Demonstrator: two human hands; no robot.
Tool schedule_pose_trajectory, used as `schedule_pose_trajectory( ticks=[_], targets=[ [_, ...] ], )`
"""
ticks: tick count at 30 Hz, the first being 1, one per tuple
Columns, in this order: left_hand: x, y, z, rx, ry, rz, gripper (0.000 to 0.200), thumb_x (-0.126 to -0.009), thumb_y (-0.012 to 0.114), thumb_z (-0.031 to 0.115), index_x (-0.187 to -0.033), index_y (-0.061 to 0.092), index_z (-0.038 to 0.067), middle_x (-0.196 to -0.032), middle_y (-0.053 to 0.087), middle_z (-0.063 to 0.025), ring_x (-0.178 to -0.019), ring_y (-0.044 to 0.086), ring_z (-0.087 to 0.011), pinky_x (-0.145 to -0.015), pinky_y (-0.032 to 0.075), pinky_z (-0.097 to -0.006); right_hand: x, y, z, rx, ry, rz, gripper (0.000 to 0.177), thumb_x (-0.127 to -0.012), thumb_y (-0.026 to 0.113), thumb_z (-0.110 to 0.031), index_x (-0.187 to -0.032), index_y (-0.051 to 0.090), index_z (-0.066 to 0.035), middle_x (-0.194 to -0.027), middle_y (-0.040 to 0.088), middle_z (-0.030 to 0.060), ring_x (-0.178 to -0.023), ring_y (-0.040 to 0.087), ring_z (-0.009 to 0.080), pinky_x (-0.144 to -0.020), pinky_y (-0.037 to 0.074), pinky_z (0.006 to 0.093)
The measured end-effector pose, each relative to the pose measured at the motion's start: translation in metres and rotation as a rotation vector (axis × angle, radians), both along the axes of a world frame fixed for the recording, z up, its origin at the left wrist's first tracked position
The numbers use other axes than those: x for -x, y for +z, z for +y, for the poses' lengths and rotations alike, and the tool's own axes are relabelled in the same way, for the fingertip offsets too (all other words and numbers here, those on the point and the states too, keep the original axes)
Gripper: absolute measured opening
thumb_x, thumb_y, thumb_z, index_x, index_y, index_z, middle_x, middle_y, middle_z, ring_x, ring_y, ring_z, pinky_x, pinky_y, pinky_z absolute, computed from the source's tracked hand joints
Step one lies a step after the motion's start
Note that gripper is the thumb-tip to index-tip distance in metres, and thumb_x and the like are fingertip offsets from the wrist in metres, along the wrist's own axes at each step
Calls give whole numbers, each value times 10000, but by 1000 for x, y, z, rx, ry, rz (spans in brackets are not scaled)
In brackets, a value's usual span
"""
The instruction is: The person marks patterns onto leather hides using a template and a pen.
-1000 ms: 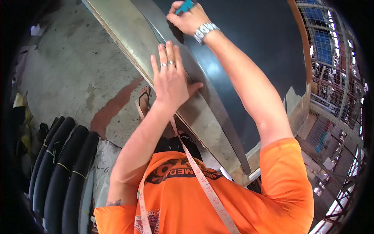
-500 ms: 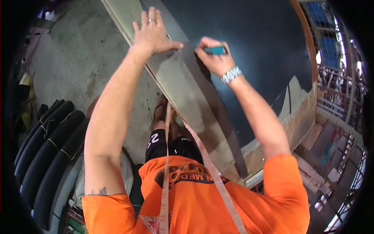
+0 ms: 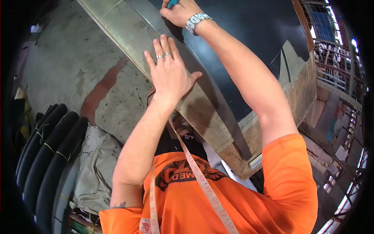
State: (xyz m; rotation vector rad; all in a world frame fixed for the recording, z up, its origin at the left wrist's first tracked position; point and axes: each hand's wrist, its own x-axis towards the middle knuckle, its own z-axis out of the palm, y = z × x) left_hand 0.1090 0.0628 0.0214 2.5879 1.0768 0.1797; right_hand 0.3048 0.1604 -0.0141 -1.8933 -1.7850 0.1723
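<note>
My left hand (image 3: 169, 72) lies flat with fingers spread on the pale worktable (image 3: 204, 126), its thumb reaching onto a long dark-grey strip (image 3: 212, 93). That strip runs along the near side of a large black sheet (image 3: 249, 35) spread on the table. Near the top edge of the view, my right hand (image 3: 182, 13) is closed around a small teal tool (image 3: 172, 4), partly cut off by the frame. Its exact kind I cannot tell. The right hand is over the strip's far part, beyond my left hand.
A measuring tape (image 3: 202, 179) hangs down over my orange shirt. Several black rolls (image 3: 50, 152) lie at the lower left beside a whitish sack (image 3: 93, 167). A grey offcut (image 3: 290, 62) rests at the table's right corner. Concrete floor (image 3: 62, 70) extends to the left, with metal racks at right.
My right hand has moved up and left in view, along the strip, with the teal tool. My left hand appears lower and further right, still flat. The whole view has shifted.
</note>
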Motion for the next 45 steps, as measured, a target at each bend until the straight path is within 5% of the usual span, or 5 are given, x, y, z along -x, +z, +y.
schedule_pose_trajectory(
  ticks=[13,20,21,39,45],
  targets=[
    [-12,1,-5,-40,63,206,1334,-633,830,729,-1566,280,-50,-1660,275,-223,-1554,239,-384,-1188,261,-674,28,40,-197,190,-166,322,117,-849,642,-180,-885,694,-81,-822,697,233,-830,677,458,-740,559,496],
    [7,-49,-45,-224,-28,-39,1182,-812,675,730,-1580,264,-68,-1658,274,-256,-1559,201,-421,-1239,175,-605,17,12,-192,150,-129,123,194,-878,656,-275,-890,708,-89,-804,727,155,-791,708,377,-719,569,448],
    [13,-47,-76,-243,-54,-56,1170,-831,648,738,-1579,262,-75,-1657,275,-258,-1560,195,-427,-1246,158,-594,16,8,-188,-15,-1,80,238,-845,570,-171,-869,644,53,-903,684,309,-938,665,498,-806,543,568],
    [-5,3,-201,25,45,192,1244,-735,806,643,-1596,235,-51,-1679,234,-219,-1566,186,-405,-1232,181,-640,24,22,-187,161,-241,296,235,-886,588,-155,-959,677,50,-1016,673,359,-1034,648,533,-881,544,566],
    [-9,6,-201,37,54,210,1253,-734,821,626,-1598,224,-56,-1679,237,-221,-1559,199,-421,-1223,192,-657,27,16,-278,72,-122,193,201,-867,631,-238,-904,690,-50,-849,714,211,-838,698,416,-754,559,484]
  ],
)
